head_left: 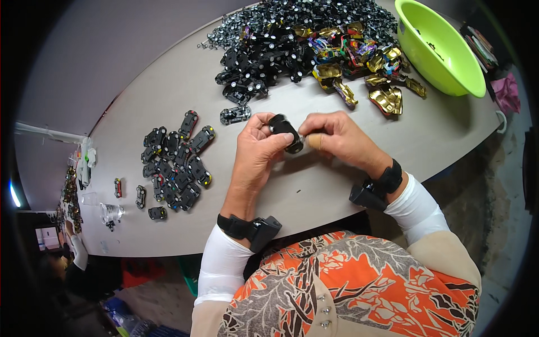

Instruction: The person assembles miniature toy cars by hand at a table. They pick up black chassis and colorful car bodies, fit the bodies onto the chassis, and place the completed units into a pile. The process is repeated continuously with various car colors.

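Over the near middle of the table, my left hand (255, 151) grips a toy car (283, 132), its dark side turned up between thumb and fingers. My right hand (339, 140) is closed in a pinch right at the car's end. A tiny silvery bit shows between its fingertips and the car, too small and smeared to name. Something tan is wrapped round a digit of that hand. Just beyond my left hand lies a grey car chassis (234, 114). To the left, a cluster of toy cars (177, 163) rests with black undersides up.
Along the far side spread a heap of small wheel parts (337, 16), a pile of black chassis (264, 62) and gold and coloured car bodies (387, 100). A lime-green basin (443, 50) leans at the far right. Clear cups (110, 212) stand left; another person's arm (78, 250) shows beyond.
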`<control>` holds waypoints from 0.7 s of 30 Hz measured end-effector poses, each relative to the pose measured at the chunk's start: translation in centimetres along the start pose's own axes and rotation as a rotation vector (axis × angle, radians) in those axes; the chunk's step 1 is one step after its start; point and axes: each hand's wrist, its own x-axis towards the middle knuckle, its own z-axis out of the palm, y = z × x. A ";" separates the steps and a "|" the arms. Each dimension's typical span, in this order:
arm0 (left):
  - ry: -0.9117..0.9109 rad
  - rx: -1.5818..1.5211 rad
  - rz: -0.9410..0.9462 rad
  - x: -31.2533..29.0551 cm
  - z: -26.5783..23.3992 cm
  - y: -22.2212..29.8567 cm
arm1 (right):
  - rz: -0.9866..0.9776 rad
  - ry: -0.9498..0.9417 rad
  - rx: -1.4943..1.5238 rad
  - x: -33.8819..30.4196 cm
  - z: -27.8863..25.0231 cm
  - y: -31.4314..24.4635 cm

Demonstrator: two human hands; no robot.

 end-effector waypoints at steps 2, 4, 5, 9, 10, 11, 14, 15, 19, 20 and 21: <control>0.026 -0.156 -0.004 0.0 0.6 -0.3 | 0.003 -0.051 0.005 -0.1 0.1 0.2; -0.031 -0.132 -0.021 0.2 0.2 -0.4 | 0.001 0.008 0.069 -0.1 -0.3 -0.2; -0.057 -0.112 -0.015 0.2 0.0 -0.7 | -0.025 0.049 0.072 -0.1 -0.5 -0.2; -0.172 -0.089 -0.067 -0.2 0.4 -0.5 | -0.092 0.030 0.111 0.1 -1.5 -0.3; -0.206 -0.074 -0.083 -0.3 0.5 -0.4 | -0.105 0.011 0.124 0.0 -1.7 -0.3; -0.210 -0.045 -0.090 -0.3 0.8 -0.1 | -0.119 -0.006 0.130 -0.1 -1.6 -0.5; -0.239 0.005 -0.109 -0.5 0.7 0.0 | -0.152 -0.038 0.132 -0.1 -1.4 -0.7; -0.252 0.022 -0.097 -0.4 0.6 -0.2 | -0.145 -0.047 0.133 -0.1 -1.3 -0.6; -0.247 0.126 -0.018 -0.5 0.6 -1.0 | -0.047 -0.084 0.098 -0.3 -1.2 -0.4; -0.232 0.161 0.010 -0.6 0.7 -1.1 | -0.005 -0.092 0.078 -0.3 -1.3 -0.4; -0.231 0.189 0.020 -0.7 0.8 -1.1 | 0.043 -0.100 0.062 -0.4 -1.4 -0.7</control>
